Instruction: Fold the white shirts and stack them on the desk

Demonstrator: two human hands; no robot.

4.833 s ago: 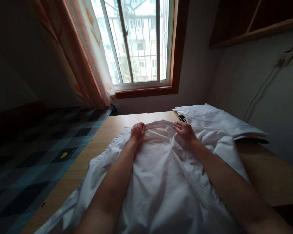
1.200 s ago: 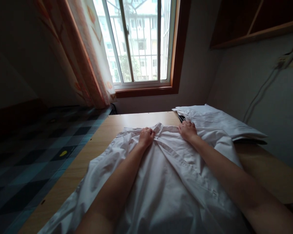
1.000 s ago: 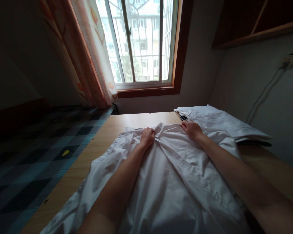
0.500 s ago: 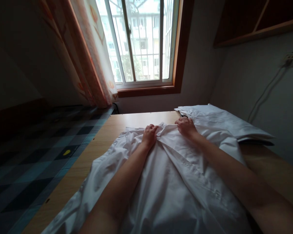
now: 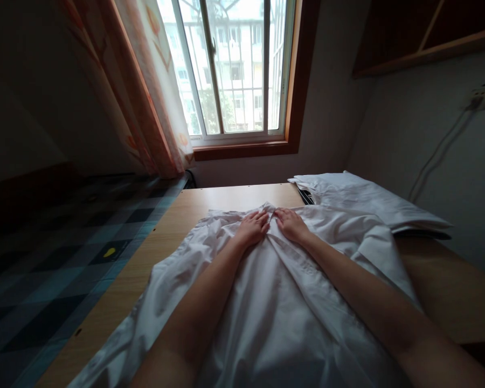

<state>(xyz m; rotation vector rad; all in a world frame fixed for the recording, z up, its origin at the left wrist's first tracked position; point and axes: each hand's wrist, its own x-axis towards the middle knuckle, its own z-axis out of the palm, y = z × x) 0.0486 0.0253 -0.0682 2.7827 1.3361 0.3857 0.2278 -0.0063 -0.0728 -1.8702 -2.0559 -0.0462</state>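
Observation:
A white shirt [image 5: 267, 307] lies spread and wrinkled over the wooden board, its gathered top edge at the far end. Near that edge, my left hand [image 5: 254, 227] rests on the cloth with fingers stretched out to the right. Close beside it on the right, my right hand [image 5: 291, 226] lies on the same part of the shirt, fingers extended toward the left hand. A small peak of fabric stands up between and just beyond the fingertips. My forearms cover parts of the shirt.
A folded white cloth item [image 5: 372, 199] with a dark underside lies at the back right of the wooden board [image 5: 234, 196]. To the left is a checked dark bedcover [image 5: 64, 269]. Beyond are a window [image 5: 234, 81], a curtain [image 5: 145, 97] and a wall socket with cord [image 5: 480, 97].
My right hand has moved left and slightly nearer, beside the left one. The left hand's fingers have gone from pinching the cloth to lying stretched on it.

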